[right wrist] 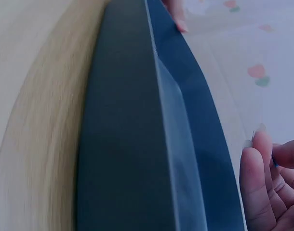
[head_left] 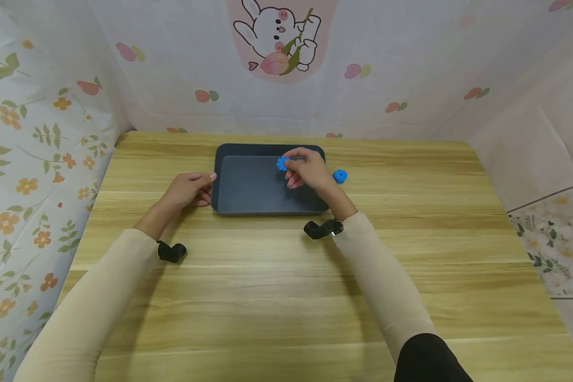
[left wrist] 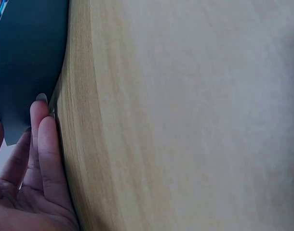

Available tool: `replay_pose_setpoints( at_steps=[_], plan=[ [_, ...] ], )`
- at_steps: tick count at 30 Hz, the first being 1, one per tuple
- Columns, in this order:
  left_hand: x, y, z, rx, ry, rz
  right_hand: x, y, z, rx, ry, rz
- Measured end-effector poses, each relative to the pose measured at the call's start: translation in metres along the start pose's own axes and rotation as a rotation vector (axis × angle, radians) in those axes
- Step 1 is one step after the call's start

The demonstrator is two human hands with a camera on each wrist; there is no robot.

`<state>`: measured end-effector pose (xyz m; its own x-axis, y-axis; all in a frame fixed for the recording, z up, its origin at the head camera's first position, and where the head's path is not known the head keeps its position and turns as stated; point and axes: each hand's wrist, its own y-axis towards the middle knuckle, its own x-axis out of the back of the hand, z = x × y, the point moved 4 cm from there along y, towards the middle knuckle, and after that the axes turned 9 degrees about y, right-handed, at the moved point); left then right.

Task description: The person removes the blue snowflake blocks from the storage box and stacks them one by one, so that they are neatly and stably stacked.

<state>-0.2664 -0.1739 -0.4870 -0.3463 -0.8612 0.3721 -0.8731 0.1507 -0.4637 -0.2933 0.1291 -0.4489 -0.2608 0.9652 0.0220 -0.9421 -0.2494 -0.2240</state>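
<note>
A dark grey rectangular tray [head_left: 255, 185] lies on the wooden table. At its left end, my left hand [head_left: 188, 190] holds the tray, thumb at the rim and the other fingers against the outer wall [left wrist: 31, 57]. Over the right part of the tray, my right hand [head_left: 309, 171] pinches a blue snowflake-shaped building disc [head_left: 283, 163] between thumb and forefinger. In the right wrist view that disc is mostly hidden behind the fingers [right wrist: 255, 178]. More blue snowflake pieces [head_left: 340, 176] sit on the table just right of the tray, near the right wrist.
The wooden table [head_left: 248, 297] reaches back to a white patterned cloth [head_left: 172, 63] behind the tray. Flowered cloth [head_left: 24, 175] hangs along the left side. A black wrist camera [head_left: 173, 252] is strapped to the left wrist, another black camera [head_left: 319, 229] to the right.
</note>
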Motion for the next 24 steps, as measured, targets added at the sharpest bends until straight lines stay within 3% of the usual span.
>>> replay_pose_setpoints(
  at_steps=[12, 24],
  plan=[
    [0.0, -0.003, -0.002, -0.004, 0.02, -0.007, 0.045, -0.02, -0.002, -0.006, 0.101, -0.136],
    [0.0, -0.002, 0.0, -0.004, 0.014, 0.001, 0.085, -0.033, -0.009, -0.003, 0.128, -0.207]
  ],
)
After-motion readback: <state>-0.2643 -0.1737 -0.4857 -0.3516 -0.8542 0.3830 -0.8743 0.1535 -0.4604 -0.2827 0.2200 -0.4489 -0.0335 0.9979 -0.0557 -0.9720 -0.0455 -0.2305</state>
